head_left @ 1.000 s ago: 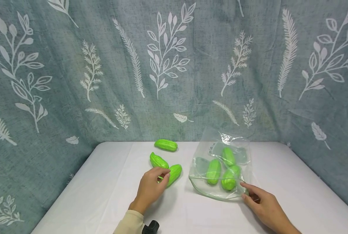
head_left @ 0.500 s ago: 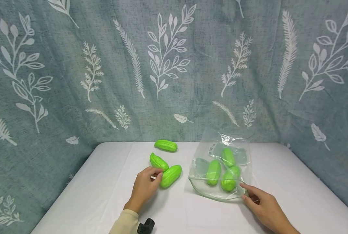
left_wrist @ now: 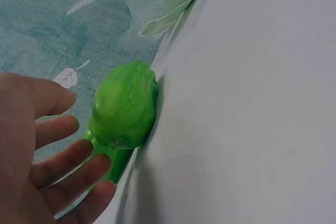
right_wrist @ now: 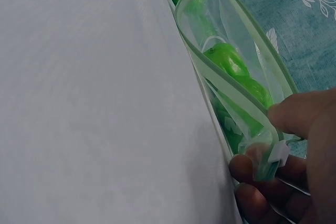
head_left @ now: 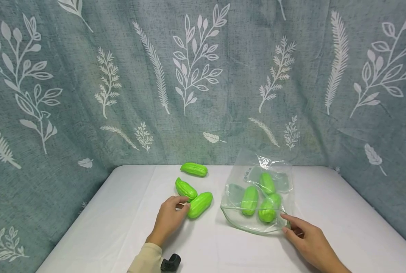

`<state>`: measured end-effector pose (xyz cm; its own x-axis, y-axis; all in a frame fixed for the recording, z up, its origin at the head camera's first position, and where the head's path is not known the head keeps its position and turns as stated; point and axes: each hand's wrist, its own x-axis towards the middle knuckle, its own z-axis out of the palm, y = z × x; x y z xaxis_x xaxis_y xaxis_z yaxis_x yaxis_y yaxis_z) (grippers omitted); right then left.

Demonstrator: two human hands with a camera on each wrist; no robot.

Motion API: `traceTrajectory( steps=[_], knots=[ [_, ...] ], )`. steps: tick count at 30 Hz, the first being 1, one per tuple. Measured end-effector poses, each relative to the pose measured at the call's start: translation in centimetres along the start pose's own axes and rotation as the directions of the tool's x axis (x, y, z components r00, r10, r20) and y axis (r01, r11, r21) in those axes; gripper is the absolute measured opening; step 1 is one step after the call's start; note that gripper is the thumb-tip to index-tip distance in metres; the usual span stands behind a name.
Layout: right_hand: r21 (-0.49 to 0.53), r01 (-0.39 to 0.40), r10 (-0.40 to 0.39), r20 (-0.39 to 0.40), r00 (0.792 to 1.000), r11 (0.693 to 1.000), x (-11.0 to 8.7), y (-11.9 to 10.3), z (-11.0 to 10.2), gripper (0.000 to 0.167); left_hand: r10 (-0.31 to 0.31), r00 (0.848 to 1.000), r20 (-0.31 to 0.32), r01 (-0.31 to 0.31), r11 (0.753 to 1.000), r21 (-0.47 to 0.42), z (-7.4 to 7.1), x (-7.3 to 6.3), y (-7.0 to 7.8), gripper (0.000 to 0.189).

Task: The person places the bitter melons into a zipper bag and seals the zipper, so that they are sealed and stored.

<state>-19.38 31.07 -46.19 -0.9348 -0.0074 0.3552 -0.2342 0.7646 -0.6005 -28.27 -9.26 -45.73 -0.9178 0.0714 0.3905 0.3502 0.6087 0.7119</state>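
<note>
My left hand (head_left: 170, 218) is just left of a ridged green gourd (head_left: 200, 205), its fingertips close by the gourd's near end in the head view. The left wrist view shows the fingers (left_wrist: 73, 169) spread and loosely bent, with nothing between them and the thumb. A second gourd (head_left: 185, 188) lies just behind, its tip against the first. On the right lies a clear zip bag (head_left: 237, 220), its green-edged mouth facing me and gaping. At the mouth's right corner my right hand (head_left: 308, 239) pinches the edge beside a white slider (right_wrist: 279, 152). Several similar gourds (head_left: 249, 200) are inside the bag.
Another green gourd (head_left: 194, 169) lies by itself at the back of the white table (head_left: 128, 197). A blue-grey curtain (head_left: 138, 83) with white leaf prints rises behind the table and on both sides.
My left hand has drawn back to the left off the nearest gourd, which stays lying on the table. The right hand and the bag have stayed where they were.
</note>
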Motion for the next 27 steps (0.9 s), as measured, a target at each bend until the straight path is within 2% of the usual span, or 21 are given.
traceTrajectory(
  steps=[4,9,17,27],
  knots=[
    [-0.004,-0.004,0.004,0.004,1.000,1.000,0.1,0.0,0.0,0.042,-0.044,0.998,0.047,0.046,0.999,-0.028,0.4,-0.1,0.0,0.032],
    [0.006,-0.003,0.003,0.006,1.000,1.000,0.1,0.0,0.0,0.041,-0.060,0.996,0.067,0.061,0.998,-0.020,0.8,-0.2,0.1,0.044],
    [0.002,0.001,-0.001,0.004,1.000,1.000,0.1,-0.1,0.0,0.042,-0.055,0.995,0.077,0.053,0.998,0.030,1.2,-0.5,0.3,0.050],
    [-0.004,-0.002,0.002,0.006,1.000,1.000,0.1,0.1,0.0,0.042,-0.028,0.997,0.077,0.020,0.995,0.099,1.4,-0.6,0.5,0.048]
  ],
)
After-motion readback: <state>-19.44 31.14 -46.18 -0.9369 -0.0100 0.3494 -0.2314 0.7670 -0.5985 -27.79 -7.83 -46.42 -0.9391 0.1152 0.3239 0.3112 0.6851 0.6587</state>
